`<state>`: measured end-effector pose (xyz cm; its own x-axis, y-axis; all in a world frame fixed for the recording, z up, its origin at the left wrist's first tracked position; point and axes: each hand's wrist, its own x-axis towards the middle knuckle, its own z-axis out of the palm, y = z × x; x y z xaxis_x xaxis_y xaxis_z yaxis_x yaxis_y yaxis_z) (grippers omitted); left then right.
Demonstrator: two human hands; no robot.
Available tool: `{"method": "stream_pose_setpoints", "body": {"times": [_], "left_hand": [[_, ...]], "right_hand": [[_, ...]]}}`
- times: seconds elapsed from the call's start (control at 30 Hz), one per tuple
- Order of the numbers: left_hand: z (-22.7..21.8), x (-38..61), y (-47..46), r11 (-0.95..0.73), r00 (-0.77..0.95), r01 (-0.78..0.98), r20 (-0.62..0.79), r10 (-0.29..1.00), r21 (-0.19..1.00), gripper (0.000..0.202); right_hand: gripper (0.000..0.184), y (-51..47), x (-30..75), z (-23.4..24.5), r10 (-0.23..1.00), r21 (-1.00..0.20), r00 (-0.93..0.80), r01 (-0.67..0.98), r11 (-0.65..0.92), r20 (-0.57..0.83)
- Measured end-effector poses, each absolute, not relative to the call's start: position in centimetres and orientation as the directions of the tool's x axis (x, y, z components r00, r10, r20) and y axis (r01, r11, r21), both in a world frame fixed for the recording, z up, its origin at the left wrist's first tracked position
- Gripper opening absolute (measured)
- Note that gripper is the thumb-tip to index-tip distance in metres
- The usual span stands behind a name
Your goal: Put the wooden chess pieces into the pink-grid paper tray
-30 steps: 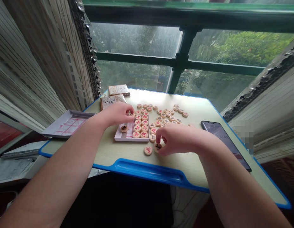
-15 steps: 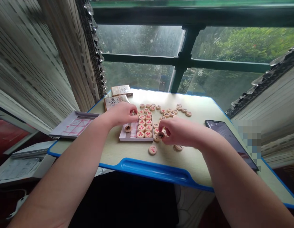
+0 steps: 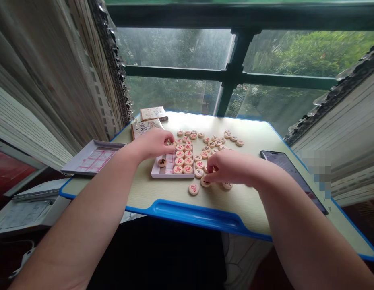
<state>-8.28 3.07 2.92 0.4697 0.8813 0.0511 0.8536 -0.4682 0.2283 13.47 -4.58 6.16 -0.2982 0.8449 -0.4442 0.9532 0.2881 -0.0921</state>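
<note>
Lying nearly flat beside the right front corner of the white tray (image 3: 171, 176), a round wooden piece (image 3: 205, 183) faced upward, equally wide every way. The right hand (image 3: 227, 167) touched it with bent fingers; whether they pinched, I could not tell. Half a second before, this piece was tilted and higher. In the tray stood two columns of red-marked pieces (image 3: 178, 161) and one black-marked piece (image 3: 162, 162). The left hand (image 3: 153, 143) curled at the far left corner, its grip hidden.
</note>
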Motion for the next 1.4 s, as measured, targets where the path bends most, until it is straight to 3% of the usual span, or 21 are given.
{"method": "stream_pose_setpoints", "body": {"times": [0.17, 0.3, 0.4, 0.63, 0.83, 1.17, 1.4], "left_hand": [[2.9, -8.2, 3.0, -0.461, 0.461, 0.857, 0.056, 0.886, 0.23, 0.033], [2.8, -8.2, 2.9, -0.456, 0.455, 0.862, 0.055, 0.889, 0.223, 0.032], [2.8, -8.2, 2.9, -0.458, 0.456, 0.861, 0.061, 0.888, 0.222, 0.032], [2.6, -8.3, 3.1, -0.461, 0.462, 0.859, 0.05, 0.885, 0.222, 0.032], [2.5, -8.4, 3.2, -0.475, 0.477, 0.852, 0.049, 0.878, 0.218, 0.032], [2.4, -8.3, 3.2, -0.484, 0.487, 0.849, 0.042, 0.873, 0.214, 0.033], [2.5, -8.4, 3.2, -0.482, 0.483, 0.849, 0.052, 0.874, 0.216, 0.033]], "right_hand": [[0.024, -4.8, 14.9, 7.1, 0.838, -0.092, -0.197, 0.98, 0.175, -0.508], [0.026, -5.0, 15.9, 7.7, 0.774, 0.002, -0.023, 1.0, 0.031, -0.633], [0.031, -5.0, 15.8, 7.4, 0.754, -0.012, -0.02, 1.0, 0.015, -0.657], [0.029, -5.1, 14.8, 6.7, 0.746, -0.03, -0.135, 0.988, 0.153, -0.653], [0.055, -5.4, 15.4, 7.4, 0.725, -0.051, -0.234, 0.963, 0.266, -0.648], [0.045, -5.4, 15.7, 7.8, 0.736, -0.022, -0.158, 0.981, 0.19, -0.658], [0.037, -4.7, 18.8, 8.2, 0.844, -0.05, -0.035, 0.999, 0.01, -0.535]]}}
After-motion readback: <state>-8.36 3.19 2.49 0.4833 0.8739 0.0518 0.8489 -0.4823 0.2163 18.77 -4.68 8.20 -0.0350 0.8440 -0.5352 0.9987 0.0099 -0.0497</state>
